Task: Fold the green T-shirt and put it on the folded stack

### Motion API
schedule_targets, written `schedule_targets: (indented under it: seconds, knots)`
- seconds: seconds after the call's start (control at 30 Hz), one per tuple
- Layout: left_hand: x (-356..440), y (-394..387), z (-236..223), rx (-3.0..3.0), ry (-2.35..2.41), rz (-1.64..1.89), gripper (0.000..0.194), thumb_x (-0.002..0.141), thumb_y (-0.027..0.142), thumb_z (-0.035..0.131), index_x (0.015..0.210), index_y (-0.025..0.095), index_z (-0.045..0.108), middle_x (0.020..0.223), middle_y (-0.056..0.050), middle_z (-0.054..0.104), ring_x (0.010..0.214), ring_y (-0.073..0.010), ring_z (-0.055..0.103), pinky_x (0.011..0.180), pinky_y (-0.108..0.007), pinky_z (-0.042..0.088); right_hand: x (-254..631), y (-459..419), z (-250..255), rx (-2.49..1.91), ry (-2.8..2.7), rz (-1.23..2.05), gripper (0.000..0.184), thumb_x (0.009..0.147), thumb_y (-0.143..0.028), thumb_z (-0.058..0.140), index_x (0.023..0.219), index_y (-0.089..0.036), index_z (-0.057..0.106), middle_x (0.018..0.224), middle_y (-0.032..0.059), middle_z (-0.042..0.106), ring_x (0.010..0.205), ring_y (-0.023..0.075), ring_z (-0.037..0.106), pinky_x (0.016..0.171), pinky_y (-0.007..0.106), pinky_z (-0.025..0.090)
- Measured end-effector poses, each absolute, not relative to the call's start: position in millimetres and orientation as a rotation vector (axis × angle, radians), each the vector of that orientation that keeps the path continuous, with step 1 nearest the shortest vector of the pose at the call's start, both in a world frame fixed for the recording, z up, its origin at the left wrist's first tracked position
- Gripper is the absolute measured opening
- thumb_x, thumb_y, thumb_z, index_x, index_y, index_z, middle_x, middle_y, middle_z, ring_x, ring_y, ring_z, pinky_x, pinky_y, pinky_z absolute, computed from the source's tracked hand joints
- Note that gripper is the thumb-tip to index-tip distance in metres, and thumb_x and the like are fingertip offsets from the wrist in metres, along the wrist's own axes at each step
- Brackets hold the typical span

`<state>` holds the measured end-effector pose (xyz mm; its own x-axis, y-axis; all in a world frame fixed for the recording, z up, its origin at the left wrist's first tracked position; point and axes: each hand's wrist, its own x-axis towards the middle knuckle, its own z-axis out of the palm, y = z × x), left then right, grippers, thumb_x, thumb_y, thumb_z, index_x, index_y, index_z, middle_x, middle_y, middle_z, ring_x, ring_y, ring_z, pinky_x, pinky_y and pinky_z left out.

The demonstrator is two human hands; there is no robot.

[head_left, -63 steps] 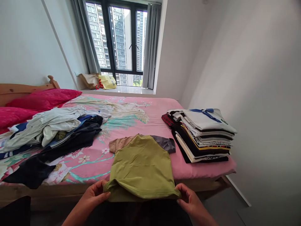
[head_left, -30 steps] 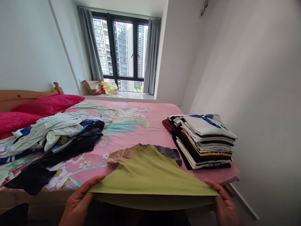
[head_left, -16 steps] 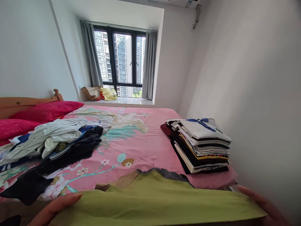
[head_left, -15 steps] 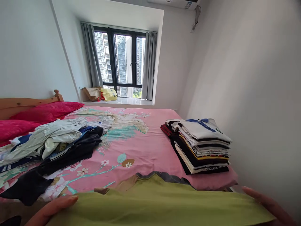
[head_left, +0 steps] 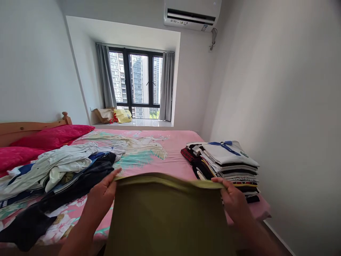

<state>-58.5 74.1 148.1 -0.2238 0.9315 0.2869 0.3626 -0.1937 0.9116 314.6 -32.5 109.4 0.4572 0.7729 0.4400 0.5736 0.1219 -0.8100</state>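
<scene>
An olive-green shirt [head_left: 170,217] hangs stretched between my two hands at the front of the bed, its upper edge bowed slightly upward. My left hand [head_left: 104,190] pinches the top left corner, thumb and fingers closed on the cloth. At the opposite corner my right hand [head_left: 232,199] grips the edge in the same way. The cloth drops out of the bottom of the view, so its lower part is hidden. Just beyond my right hand stands a stack of folded clothes [head_left: 230,156], a white top with a blue tie uppermost.
A heap of loose clothes [head_left: 64,163], white, grey and dark, lies on the left of the bed. Pink floral bedding [head_left: 173,149] covers the mattress. Red pillows [head_left: 53,137] rest by the wooden headboard [head_left: 32,128]. Bags [head_left: 122,115] sit on the windowsill; a wall [head_left: 287,124] rises at right.
Both hands have come up and closer together, lifting the shirt from a low, wide spread to a hanging sheet. The view has tilted upward, showing more of the air conditioner.
</scene>
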Motion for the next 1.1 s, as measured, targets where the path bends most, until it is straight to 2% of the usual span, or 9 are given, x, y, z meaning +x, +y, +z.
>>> schedule_targets:
  seconds: [0.07,0.17,0.27,0.43,0.5,0.57,0.67,0.8,1.1]
  knots:
    - [-65.5,68.8,169.2,1.387,1.39,1.549,0.052,0.069,0.036,0.06,0.12,0.023,0.06,0.083,-0.001,0.072,0.072,-0.0193,0.067,0.062,-0.026,0.054,309.7,-24.4,133.8,-1.34,-1.082,0.403,0.035,0.077,-0.034,0.049,0.102,-0.016,0.066,0.088,0.0046,0.07,0.079,0.0188,0.066,0.072,0.027,0.053]
    - [-66.6,65.8,192.5,1.242,1.157,1.773,0.05,0.071,0.034,0.063,0.12,0.025,0.059,0.093,0.001,0.07,0.081,-0.0175,0.066,0.069,-0.026,0.057,302.0,-18.6,155.9,-1.238,-0.953,0.353,0.036,0.076,-0.031,0.052,0.108,-0.017,0.064,0.1,0.0053,0.068,0.093,0.0207,0.062,0.085,0.03,0.048]
    - [-66.5,73.5,178.3,1.256,1.188,1.766,0.046,0.07,0.033,0.063,0.115,0.023,0.062,0.097,0.0,0.068,0.084,-0.0171,0.065,0.071,-0.026,0.057,297.7,-10.7,143.2,-1.29,-1.052,0.364,0.037,0.078,-0.031,0.05,0.11,-0.018,0.062,0.107,0.0051,0.065,0.103,0.0219,0.057,0.092,0.032,0.043]
    - [-88.8,89.6,64.8,1.169,1.344,1.344,0.043,0.065,0.029,0.062,0.106,0.018,0.065,0.099,-0.004,0.067,0.08,-0.0167,0.064,0.065,-0.026,0.056,300.4,2.1,46.7,-1.521,-1.159,0.573,0.042,0.071,-0.03,0.046,0.106,-0.016,0.065,0.097,0.0058,0.068,0.093,0.0229,0.061,0.086,0.034,0.046]
    - [-98.7,84.7,8.7,1.092,1.377,1.185,0.039,0.061,0.023,0.061,0.099,0.016,0.067,0.08,-0.002,0.067,0.065,-0.0137,0.062,0.057,-0.023,0.052,302.2,-2.2,-7.5,-1.598,-1.149,0.645,0.042,0.066,-0.032,0.046,0.097,-0.016,0.069,0.091,0.0056,0.069,0.091,0.0245,0.062,0.086,0.036,0.047]
    - [-104.8,72.0,-38.8,1.018,1.431,1.014,0.034,0.057,0.021,0.061,0.09,0.016,0.069,0.055,0.002,0.059,0.045,-0.0115,0.053,0.045,-0.021,0.044,303.0,-13.9,-61.1,-1.662,-1.144,0.72,0.041,0.061,-0.033,0.045,0.09,-0.018,0.071,0.091,0.0057,0.07,0.095,0.0261,0.062,0.089,0.038,0.046]
    - [-107.8,48.9,-81.4,0.926,1.473,0.834,0.023,0.053,0.021,0.063,0.075,0.018,0.07,0.045,0.003,0.052,0.041,-0.0132,0.051,0.043,-0.023,0.04,302.2,-38.7,-122.3,-1.728,-1.142,0.823,0.043,0.058,-0.035,0.042,0.084,-0.019,0.073,0.094,0.006,0.07,0.099,0.0276,0.062,0.093,0.039,0.044]
    - [-111.6,36.2,-90.4,0.877,1.407,0.776,0.022,0.048,0.022,0.07,0.069,0.019,0.07,0.045,0.003,0.052,0.041,-0.0133,0.05,0.045,-0.024,0.04,298.8,-64.0,-148.0,-1.745,-1.104,0.907,0.044,0.059,-0.036,0.043,0.087,-0.022,0.074,0.098,0.0037,0.07,0.103,0.0271,0.061,0.095,0.037,0.043]
    - [-121.2,40.1,-80.9,0.89,1.32,0.778,0.038,0.04,0.034,0.081,0.073,0.016,0.073,0.05,-0.001,0.057,0.048,-0.016,0.054,0.049,-0.026,0.043,282.1,-75.2,-124.4,-1.663,-0.927,0.856,0.039,0.059,-0.038,0.05,0.085,-0.021,0.074,0.095,0.005,0.071,0.099,0.0279,0.062,0.089,0.035,0.048]
